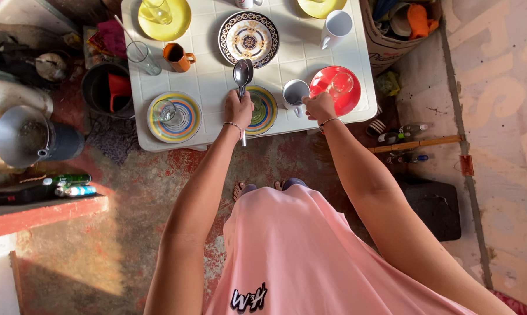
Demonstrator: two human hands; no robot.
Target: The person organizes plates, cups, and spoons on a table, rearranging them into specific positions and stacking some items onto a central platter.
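My left hand grips two metal spoons by their handles, the bowls pointing away over a small white tiled table. Under that hand lies a striped plate. My right hand holds the handle of a grey mug, which stands beside a red plate carrying an upturned glass. A patterned blue and white plate sits just beyond the spoons.
On the table are also a striped plate with a glass, an orange mug, a tall glass, two yellow plates, a white mug. Metal pots, a black bucket, bottles stand left; a cardboard box right.
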